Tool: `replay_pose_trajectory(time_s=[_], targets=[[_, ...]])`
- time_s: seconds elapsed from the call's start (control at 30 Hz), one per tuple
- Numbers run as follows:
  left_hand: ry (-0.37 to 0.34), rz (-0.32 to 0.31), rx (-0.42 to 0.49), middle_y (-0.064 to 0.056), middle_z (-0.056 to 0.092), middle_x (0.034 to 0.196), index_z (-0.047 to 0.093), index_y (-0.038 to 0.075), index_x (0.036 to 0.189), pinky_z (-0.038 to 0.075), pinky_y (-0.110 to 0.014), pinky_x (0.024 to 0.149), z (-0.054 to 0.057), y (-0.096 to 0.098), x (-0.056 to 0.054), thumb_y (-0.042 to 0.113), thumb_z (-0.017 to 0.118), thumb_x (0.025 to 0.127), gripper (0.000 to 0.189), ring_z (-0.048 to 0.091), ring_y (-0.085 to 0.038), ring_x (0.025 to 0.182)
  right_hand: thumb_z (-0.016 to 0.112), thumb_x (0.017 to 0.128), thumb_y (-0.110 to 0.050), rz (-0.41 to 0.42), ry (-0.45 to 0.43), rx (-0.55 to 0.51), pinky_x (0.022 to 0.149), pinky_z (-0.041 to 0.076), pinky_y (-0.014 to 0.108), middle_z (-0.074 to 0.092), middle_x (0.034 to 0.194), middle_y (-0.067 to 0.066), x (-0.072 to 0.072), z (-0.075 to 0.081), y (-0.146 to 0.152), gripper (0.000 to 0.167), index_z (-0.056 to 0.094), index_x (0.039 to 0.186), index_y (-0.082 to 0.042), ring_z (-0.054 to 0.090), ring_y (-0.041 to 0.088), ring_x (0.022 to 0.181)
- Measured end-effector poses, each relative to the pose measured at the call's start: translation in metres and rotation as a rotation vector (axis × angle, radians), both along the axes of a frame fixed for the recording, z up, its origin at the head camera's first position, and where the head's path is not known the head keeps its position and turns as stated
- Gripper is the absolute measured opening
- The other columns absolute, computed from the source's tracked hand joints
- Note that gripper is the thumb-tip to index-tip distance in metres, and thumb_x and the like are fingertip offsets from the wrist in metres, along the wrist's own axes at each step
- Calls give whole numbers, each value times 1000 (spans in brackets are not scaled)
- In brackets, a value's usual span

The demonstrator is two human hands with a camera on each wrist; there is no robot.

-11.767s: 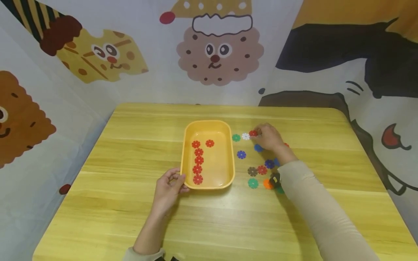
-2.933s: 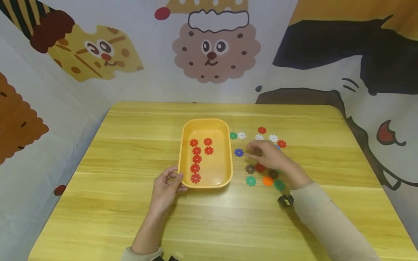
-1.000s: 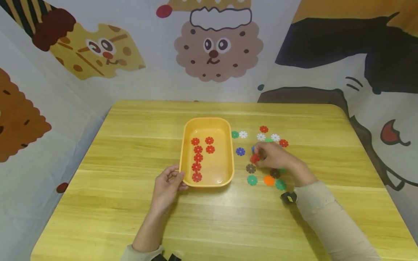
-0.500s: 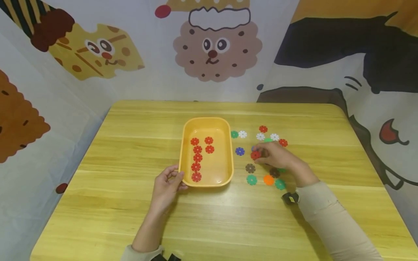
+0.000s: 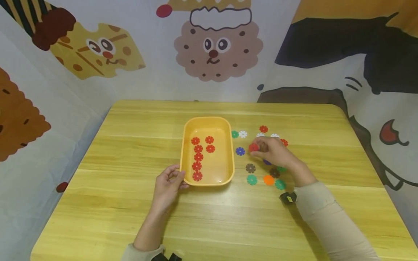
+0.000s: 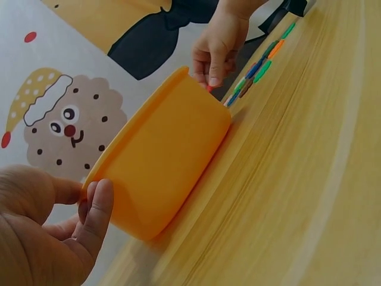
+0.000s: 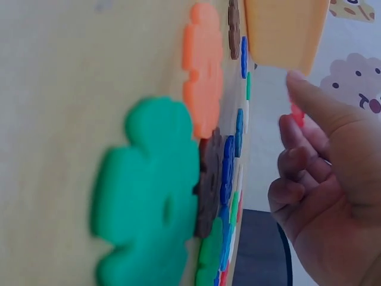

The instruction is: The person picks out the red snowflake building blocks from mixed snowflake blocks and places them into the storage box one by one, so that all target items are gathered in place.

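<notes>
My left hand [image 5: 168, 186] grips the near left corner of a yellow plastic tray [image 5: 219, 167], its thumb over the rim. Several red snowflake discs [image 5: 198, 157] lie inside the tray in a left column, with two more to the right of its top. My right hand [image 5: 277, 154] pinches a red snowflake disc [image 5: 253, 147] between thumb and fingertips, right of the tray and above the table. In the right wrist view only part of that red disc [image 7: 297, 114] shows between thumb and fingers. The right hand hides some discs beneath it in the head view.
Loose snowflake discs lie right of the tray: a blue one [image 5: 240, 151], brown [image 5: 250, 168], green [image 5: 251, 179], orange [image 5: 269, 180], white [image 5: 242, 134] and red [image 5: 263, 128]. All rest on a wooden table [image 5: 209, 217] before a cartoon-printed cloth [image 5: 156, 72].
A second red disc has joined the tray's right column since the oldest frame. The right hand has picked up the red disc beside the brown one and moved it slightly up and left.
</notes>
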State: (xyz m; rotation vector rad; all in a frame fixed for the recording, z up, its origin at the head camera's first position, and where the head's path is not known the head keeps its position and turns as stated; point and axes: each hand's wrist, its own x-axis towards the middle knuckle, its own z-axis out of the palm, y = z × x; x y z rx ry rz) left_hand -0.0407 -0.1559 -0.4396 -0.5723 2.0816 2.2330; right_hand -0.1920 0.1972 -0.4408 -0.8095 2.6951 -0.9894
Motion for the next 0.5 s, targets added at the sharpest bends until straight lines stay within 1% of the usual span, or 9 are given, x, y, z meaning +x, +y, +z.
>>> replay_pose_trajectory(time_s=[0.17, 0.27, 0.37, 0.5], targets=[[1, -6, -5, -23, 59, 103, 54, -6, 131, 67, -31, 71, 0, 1, -1, 0, 60, 100, 32, 66, -19, 73, 81, 89, -20, -11, 60, -45, 53, 46, 25, 58, 72, -1, -1, 1, -4, 31, 70, 115, -7, 46, 15, 60], [3, -7, -9, -23, 59, 103, 54, -7, 131, 67, -31, 71, 0, 2, -2, 0, 61, 100, 33, 66, -18, 72, 81, 89, -20, -23, 86, -82, 52, 45, 23, 61, 75, 0, -1, 3, -6, 34, 70, 117, -4, 48, 15, 60], [8, -9, -10, -23, 58, 103, 53, -8, 131, 67, -31, 71, 1, 2, -2, -1, 61, 99, 34, 66, -18, 72, 81, 88, -18, -40, 85, -118, 52, 45, 23, 63, 78, 2, 0, 7, -10, 38, 68, 120, -1, 48, 17, 61], [3, -11, -2, -23, 58, 104, 52, -8, 132, 67, -31, 72, 1, 3, -2, -1, 60, 100, 35, 66, -18, 73, 81, 88, -18, -45, 68, -146, 53, 46, 22, 65, 81, 4, 2, 13, -16, 41, 68, 123, -1, 50, 18, 64]])
